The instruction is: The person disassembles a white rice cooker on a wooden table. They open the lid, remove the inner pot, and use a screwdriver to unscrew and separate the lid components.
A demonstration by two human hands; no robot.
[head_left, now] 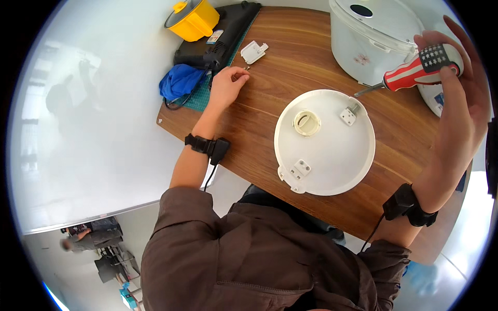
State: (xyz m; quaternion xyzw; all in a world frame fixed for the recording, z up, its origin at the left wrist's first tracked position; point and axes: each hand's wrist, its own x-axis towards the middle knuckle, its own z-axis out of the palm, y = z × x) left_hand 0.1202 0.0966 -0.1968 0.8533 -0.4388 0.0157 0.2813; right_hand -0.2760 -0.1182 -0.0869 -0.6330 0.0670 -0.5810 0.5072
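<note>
My right hand [469,98] is raised at the right, its fingers round the handle of a red, white and black screwdriver [407,75]. The metal shaft points left, over the far right edge of a round white plastic lid [332,147]. Lying inner side up, the lid has a cream ring and two small white fittings, one with a metal piece. At the far left of the table, my left hand [225,88] has thumb and index finger pinched together. Small brass-coloured pieces, perhaps screws [247,68], are at its fingertips; whether any is held is hidden.
Beyond my left hand lie a white plastic part [254,52], a black device [215,44] on a green mat, a yellow container [194,20] and blue cloth [181,82]. A white bucket-like container [371,41] stands far right. A whiteboard [93,119] borders the table's left.
</note>
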